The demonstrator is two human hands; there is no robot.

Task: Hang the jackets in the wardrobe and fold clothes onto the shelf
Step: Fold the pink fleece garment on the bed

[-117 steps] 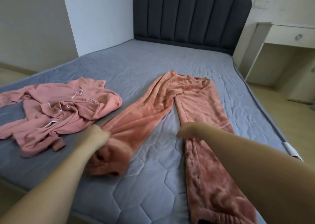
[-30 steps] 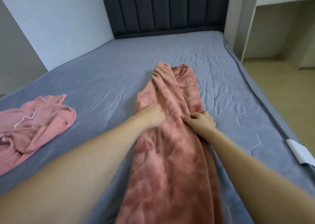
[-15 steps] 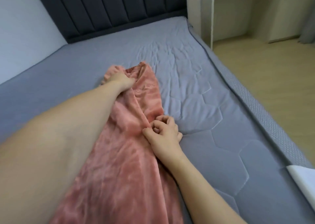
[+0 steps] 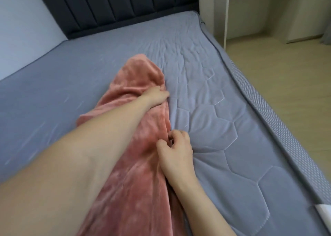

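Head view, single frame.

Your left arm crosses the frame from the lower left. Your left hand lies on the right edge of the pink trousers, about two-thirds of the way up their length. Its fingers are curled down onto the cloth at the edge where it meets the bed; whether they pinch the edge or only press it, you cannot tell from this angle.

The trousers lie doubled lengthwise, a long narrow strip running from the bottom of the frame up to a rounded end beyond your left fingers. The plush fabric is rumpled just beyond them.

Your right hand sits nearer to you, on the same right edge. Its fingers are curled, thumb and fingertips drawn close together on a fold of the cloth, gripping it.

To the right of both hands the grey quilted mattress is bare. Beyond the trousers stands the dark padded headboard. The wooden floor shows far right.
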